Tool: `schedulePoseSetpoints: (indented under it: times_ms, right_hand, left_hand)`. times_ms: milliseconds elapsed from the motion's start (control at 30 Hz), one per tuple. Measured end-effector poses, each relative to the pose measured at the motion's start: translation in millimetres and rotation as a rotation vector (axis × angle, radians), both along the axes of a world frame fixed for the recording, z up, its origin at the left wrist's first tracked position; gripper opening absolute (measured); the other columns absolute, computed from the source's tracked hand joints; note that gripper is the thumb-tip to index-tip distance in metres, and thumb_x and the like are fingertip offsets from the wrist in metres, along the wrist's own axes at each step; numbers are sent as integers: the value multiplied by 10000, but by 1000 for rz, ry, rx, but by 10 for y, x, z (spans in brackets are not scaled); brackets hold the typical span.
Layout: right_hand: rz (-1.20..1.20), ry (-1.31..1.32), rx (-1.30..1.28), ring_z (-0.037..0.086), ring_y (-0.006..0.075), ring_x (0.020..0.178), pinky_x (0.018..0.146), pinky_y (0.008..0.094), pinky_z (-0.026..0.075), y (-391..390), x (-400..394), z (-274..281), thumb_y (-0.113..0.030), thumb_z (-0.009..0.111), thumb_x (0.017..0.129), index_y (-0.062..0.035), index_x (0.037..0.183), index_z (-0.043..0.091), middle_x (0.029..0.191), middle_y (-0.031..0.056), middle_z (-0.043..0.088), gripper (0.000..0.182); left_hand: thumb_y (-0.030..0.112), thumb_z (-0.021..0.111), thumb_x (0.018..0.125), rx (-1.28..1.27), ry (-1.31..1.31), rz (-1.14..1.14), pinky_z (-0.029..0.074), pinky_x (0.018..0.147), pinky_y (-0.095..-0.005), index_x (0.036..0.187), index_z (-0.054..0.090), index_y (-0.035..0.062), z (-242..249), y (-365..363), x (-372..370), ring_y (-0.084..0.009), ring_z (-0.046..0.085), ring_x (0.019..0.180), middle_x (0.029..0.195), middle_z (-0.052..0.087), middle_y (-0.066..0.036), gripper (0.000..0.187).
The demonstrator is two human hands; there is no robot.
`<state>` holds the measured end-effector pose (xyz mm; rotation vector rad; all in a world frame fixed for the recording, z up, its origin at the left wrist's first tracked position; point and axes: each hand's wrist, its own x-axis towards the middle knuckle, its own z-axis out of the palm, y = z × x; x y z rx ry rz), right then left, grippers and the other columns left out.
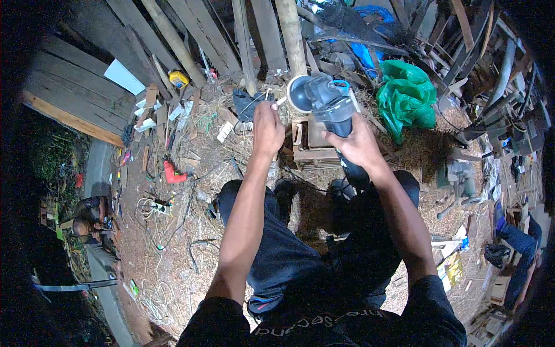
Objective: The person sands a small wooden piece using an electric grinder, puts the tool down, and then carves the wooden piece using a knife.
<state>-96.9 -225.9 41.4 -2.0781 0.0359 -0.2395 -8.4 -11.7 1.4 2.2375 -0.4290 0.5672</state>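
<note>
My right hand [359, 144] is wrapped round the dark body of an angle grinder [335, 108]. Its round disc [299, 94], pale at the rim, faces left, and clear plastic covers part of the head. Left of the disc, my left hand [268, 130] is closed on a small pale piece of wood [281, 104], whose tip points toward the disc's edge. Below the grinder, between my hands and knees, stands a low wooden stand [317, 151]. The grinder's lower end reaches down toward my right thigh.
A green plastic bag [406, 95] lies to the right. On the left are a red power tool [173, 173], a power strip [157, 207] with cables, and a yellow tape measure [178, 78]. Planks lean at the back. Another person [92, 222] is at far left; a person's leg [520, 243] shows right.
</note>
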Motion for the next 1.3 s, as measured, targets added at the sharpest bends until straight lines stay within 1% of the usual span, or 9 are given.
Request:
schedulePoseSetpoints:
  times_ms: [200, 333, 433, 667, 767, 967, 1100, 1200, 1300]
  right_hand:
    - [-29, 38, 58, 664, 323, 966, 862, 411, 500, -33, 54, -103, -253, 786, 711, 0, 1137, 580, 1036, 204, 676, 537]
    - [-13, -7, 140, 652, 325, 1008, 888, 407, 492, -85, 74, -115, -261, 791, 712, 7, 1159, 564, 1076, 210, 665, 568]
    - [-34, 7, 50, 658, 321, 999, 882, 407, 498, -57, 35, -120, -268, 795, 707, 8, 1178, 551, 1072, 211, 668, 598]
    - [32, 1, 105, 667, 302, 969, 873, 398, 501, -53, 105, -251, -268, 796, 713, 0, 1183, 554, 1065, 199, 675, 593]
    - [15, -26, 185, 615, 178, 899, 861, 330, 483, -98, 83, -112, -216, 797, 745, 25, 1149, 573, 974, 99, 662, 521]
    - [3, 20, 177, 623, 189, 912, 866, 341, 485, -68, 5, -35, -226, 806, 731, 27, 1149, 575, 1014, 119, 669, 540]
    - [9, 7, 32, 665, 325, 969, 881, 407, 498, -12, -32, -43, -263, 793, 708, 0, 1173, 561, 1039, 204, 678, 582]
    - [38, -4, 105, 663, 310, 968, 881, 404, 496, -30, 7, -97, -252, 785, 714, -3, 1169, 566, 1040, 193, 678, 563]
    - [9, 3, 157, 619, 184, 961, 881, 349, 483, -96, 61, -165, -210, 798, 745, 12, 1169, 573, 1061, 124, 666, 529]
  left_hand:
    - [22, 438, 940, 9, -97, -37, 395, 806, -487, 981, 494, -48, -14, 97, 64, -408, 503, 871, 895, 513, -240, 98]
    - [16, 445, 936, 15, -109, -24, 396, 806, -489, 981, 495, -47, -27, 125, 65, -410, 503, 871, 900, 516, -240, 92]
    - [24, 453, 936, 57, -119, -22, 398, 808, -490, 984, 498, -49, -7, 83, 52, -415, 507, 882, 913, 520, -244, 98]
    - [37, 449, 943, 110, -194, -28, 398, 816, -491, 1000, 511, -52, 23, 90, 45, -416, 509, 895, 932, 525, -244, 122]
    - [43, 436, 948, 24, -109, -31, 399, 818, -495, 1002, 511, -52, 71, 136, 24, -416, 512, 895, 935, 528, -240, 133]
    - [35, 447, 935, 83, -155, -9, 393, 805, -494, 991, 513, -41, -14, 87, 72, -409, 510, 897, 927, 522, -241, 115]
    - [12, 491, 896, 141, -203, -18, 382, 799, -495, 993, 522, -30, 40, 34, 39, -407, 494, 893, 923, 509, -233, 110]
    - [7, 508, 883, 136, -217, -7, 373, 800, -494, 999, 524, -26, 59, 67, 60, -406, 481, 890, 922, 500, -225, 122]
    - [17, 496, 900, 139, -219, -8, 370, 811, -491, 1020, 522, -29, 121, 135, 33, -405, 478, 899, 936, 499, -224, 131]
